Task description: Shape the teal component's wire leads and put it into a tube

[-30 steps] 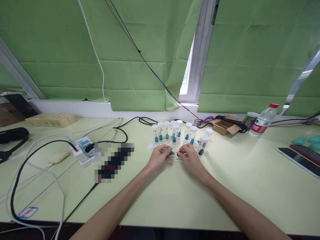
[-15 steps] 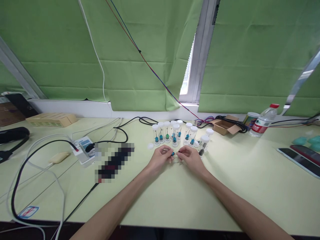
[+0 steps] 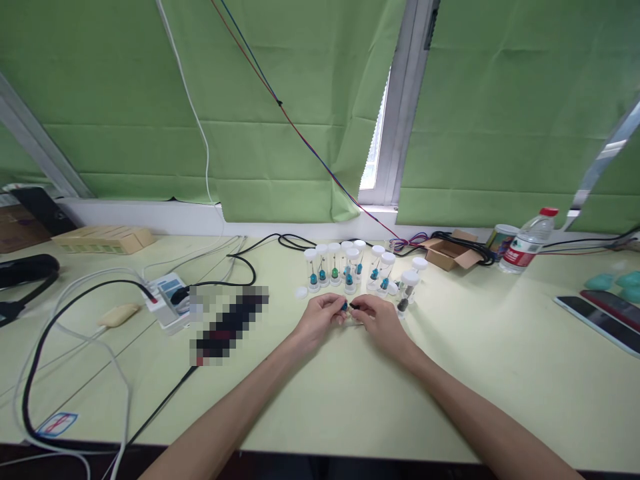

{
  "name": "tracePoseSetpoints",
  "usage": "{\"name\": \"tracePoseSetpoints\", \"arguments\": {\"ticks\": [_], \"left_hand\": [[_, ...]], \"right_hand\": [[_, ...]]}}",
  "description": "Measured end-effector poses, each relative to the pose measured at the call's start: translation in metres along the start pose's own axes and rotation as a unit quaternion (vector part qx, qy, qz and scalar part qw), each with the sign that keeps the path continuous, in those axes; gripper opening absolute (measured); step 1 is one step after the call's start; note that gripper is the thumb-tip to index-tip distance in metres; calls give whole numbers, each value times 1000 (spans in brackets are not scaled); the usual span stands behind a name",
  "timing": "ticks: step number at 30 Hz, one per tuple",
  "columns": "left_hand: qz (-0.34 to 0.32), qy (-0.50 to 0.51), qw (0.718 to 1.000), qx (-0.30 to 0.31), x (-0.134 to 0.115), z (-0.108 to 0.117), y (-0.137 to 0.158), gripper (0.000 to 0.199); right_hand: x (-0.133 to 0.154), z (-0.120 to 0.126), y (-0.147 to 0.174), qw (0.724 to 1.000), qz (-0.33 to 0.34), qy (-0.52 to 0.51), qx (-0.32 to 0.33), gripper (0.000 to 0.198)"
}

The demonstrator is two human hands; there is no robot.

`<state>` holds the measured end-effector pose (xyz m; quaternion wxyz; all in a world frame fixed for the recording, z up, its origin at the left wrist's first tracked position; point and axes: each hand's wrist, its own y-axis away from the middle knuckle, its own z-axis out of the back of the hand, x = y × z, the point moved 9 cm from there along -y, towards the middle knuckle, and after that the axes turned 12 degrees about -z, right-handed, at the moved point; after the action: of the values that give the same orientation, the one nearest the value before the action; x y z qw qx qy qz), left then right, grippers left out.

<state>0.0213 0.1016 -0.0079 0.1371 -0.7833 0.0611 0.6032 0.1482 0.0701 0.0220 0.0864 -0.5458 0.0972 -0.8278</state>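
Observation:
My left hand (image 3: 319, 320) pinches a small blue piece (image 3: 344, 306) between thumb and fingertips. Facing it, my right hand (image 3: 381, 323) is closed on a small dark piece (image 3: 355, 306), held a short way from the blue one. Both pieces are too small to name. Just beyond my hands stand several clear vials (image 3: 323, 264) with white caps, most with a blue part on a thin stem inside. One vial contains a green part (image 3: 335, 272). A vial with a dark part (image 3: 403, 304) stands right of my right hand. A loose white cap (image 3: 301, 292) lies to the left.
Left of my arms are a blurred-out dark object (image 3: 230, 327), a white power strip (image 3: 170, 303) and looping cables. An open cardboard box (image 3: 451, 252), a water bottle (image 3: 529, 241) and a phone (image 3: 597, 325) are on the right.
My fingers have shifted slightly around the two small pieces. The dark piece in my right hand now shows more clearly. The vials have stayed in place.

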Motion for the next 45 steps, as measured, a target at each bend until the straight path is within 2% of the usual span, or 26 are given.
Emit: {"name": "tracePoseSetpoints", "arguments": {"ticks": [6,13,25,34,45], "left_hand": [[1,-4,1000,2,2,1,1,31],[-12,-17,1000,6,5,1,-1,32],[-86,-151,985,7,-5,-1,0,35],[-91,-164,982,9,-7,-4,2,36],[-97,-187,977,18,-5,-5,5,34]], "right_hand": [[9,-4,4,997,51,64,7,16],[10,-5,5,994,79,81,4,15],[15,-10,8,992,90,87,30,15],[19,-8,9,989,114,89,17,15],[14,-10,8,993,90,75,35,19]]}}
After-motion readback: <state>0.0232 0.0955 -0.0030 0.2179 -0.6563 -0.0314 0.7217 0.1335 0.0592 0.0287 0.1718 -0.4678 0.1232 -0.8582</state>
